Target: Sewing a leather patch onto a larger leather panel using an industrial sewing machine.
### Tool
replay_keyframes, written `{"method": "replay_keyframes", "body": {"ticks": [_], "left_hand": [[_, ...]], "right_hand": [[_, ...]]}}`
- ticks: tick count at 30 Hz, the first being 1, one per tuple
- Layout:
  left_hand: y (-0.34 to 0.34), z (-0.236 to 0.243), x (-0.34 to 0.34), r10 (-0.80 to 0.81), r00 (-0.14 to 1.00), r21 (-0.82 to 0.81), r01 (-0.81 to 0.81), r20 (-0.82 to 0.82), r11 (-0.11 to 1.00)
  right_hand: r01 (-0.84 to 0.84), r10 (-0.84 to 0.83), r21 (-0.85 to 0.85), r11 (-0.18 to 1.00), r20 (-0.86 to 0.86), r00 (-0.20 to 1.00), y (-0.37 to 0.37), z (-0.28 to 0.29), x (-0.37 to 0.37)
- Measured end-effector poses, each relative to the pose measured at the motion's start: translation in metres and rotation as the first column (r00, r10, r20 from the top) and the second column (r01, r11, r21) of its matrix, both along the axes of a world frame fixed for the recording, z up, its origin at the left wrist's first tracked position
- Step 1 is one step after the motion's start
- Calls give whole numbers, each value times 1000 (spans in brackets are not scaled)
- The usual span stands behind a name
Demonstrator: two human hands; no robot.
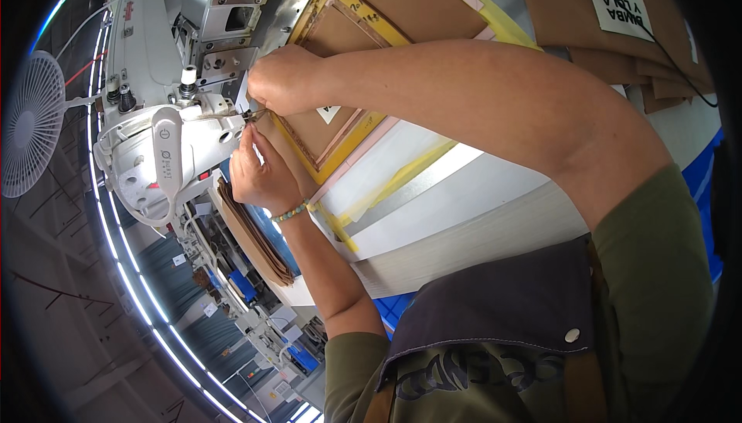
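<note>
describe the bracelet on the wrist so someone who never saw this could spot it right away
Start at the big white sewing machine on the left of the view. Two bare hands meet at its head; the left hand is the lower one, nearer the stack of brown pieces. The beaded bracelet circles that wrist, a thin band of pale and greenish beads; the other wrist is bare.

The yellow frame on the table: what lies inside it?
Inside the yellow frame lies a brown sheet with a small white label. The right hand and forearm cover its middle part.
</note>
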State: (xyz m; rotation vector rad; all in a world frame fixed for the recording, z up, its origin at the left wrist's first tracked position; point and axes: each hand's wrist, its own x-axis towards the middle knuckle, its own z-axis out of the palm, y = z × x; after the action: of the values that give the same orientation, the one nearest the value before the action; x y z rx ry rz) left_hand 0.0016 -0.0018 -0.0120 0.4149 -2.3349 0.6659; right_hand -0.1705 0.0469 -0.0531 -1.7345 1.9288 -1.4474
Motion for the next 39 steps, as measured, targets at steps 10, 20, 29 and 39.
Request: {"method": "replay_keyframes", "body": {"ticks": [10, 20, 29, 39], "left_hand": [[-1, 3, 1, 4, 998, -51, -1, 65, 999], [1, 4, 1, -30, 996, -38, 33, 83, 999], [1, 4, 1, -41, 997, -3, 41, 63, 999], [-1, 4, 1, -22, 998, -47, 25, 60, 999]], "right_hand": [[-2, 2, 17, 1000, -3, 1000, 0, -1, 1], [-48, 53, 94, 994, -51, 997, 2, 5, -3], [-63, 68, 90, 994, -48, 997, 3, 6, -3], [-10, 10, 4, 1000, -19, 1000, -4, -2, 2]]}}
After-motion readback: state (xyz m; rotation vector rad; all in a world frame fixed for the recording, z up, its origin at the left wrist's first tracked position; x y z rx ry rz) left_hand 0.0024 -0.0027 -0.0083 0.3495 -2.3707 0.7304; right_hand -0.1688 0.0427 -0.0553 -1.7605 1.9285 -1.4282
